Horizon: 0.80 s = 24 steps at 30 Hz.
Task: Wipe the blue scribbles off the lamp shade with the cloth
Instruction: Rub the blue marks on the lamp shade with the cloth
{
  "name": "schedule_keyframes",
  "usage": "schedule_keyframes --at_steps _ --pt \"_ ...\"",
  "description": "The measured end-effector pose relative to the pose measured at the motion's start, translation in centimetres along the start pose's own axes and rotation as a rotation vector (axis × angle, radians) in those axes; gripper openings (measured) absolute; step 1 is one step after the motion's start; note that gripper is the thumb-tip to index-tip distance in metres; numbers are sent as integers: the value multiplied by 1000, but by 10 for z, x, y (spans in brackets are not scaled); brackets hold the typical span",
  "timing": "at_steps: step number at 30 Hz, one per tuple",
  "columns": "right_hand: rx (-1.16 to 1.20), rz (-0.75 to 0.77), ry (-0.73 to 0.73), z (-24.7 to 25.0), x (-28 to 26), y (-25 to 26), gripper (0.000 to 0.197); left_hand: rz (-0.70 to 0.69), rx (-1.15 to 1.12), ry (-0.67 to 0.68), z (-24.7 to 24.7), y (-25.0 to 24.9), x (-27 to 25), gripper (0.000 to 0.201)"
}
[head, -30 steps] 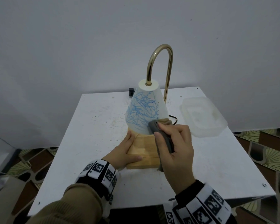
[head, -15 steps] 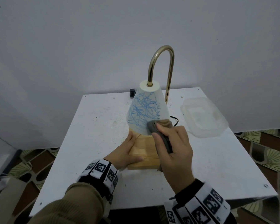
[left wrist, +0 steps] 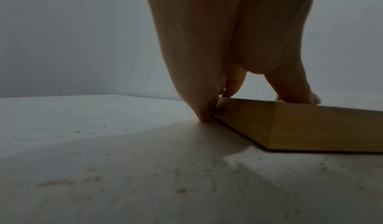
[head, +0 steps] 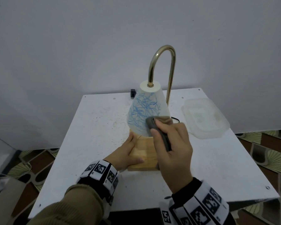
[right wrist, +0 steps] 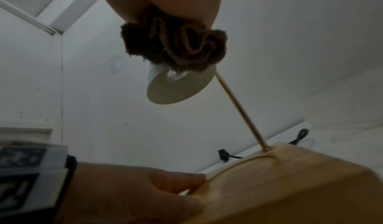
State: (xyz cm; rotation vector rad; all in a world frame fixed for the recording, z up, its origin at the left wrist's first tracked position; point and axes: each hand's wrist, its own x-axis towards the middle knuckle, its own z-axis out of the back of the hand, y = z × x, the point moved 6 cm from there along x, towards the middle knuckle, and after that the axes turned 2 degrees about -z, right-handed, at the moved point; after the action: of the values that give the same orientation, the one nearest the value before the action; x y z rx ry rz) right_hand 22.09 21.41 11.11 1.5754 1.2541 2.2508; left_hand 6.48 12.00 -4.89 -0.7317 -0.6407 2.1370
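Note:
A white cone lamp shade (head: 148,109) covered in blue scribbles (head: 142,109) hangs from a brass hooked arm (head: 167,62) over a wooden block base (head: 143,153). My right hand (head: 172,143) grips a bunched grey-brown cloth (head: 154,125) and presses it on the shade's lower right side. From below, the cloth (right wrist: 176,45) sits against the shade rim (right wrist: 178,88). My left hand (head: 126,153) holds the base's left side, thumb on top; its fingers (left wrist: 207,111) touch the base (left wrist: 290,126) at the table.
The lamp stands on a small white scuffed table (head: 96,135) against a grey wall. A clear plastic lid (head: 204,117) lies at the table's right rear. A black cord and plug (head: 133,93) run behind the lamp. Patterned floor shows past the table's edges.
My right hand with the cloth has slid slightly up and left along the shade's lower right part. My left hand has stayed on the base.

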Motion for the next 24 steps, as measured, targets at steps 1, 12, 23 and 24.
schedule_keyframes --at_steps 1,12,23,24 --pt "-24 12 14 2 -5 -2 20 6 17 0 0 -1 0 108" --pt "1 -71 -121 8 15 -7 18 1 -30 16 0 -1 0 108" --pt "-84 -38 -67 19 -3 -20 20 10 4 16 0 -5 -2 105" --pt "-72 -55 -96 19 2 -19 22 10 -8 20 0 -5 -2 106"
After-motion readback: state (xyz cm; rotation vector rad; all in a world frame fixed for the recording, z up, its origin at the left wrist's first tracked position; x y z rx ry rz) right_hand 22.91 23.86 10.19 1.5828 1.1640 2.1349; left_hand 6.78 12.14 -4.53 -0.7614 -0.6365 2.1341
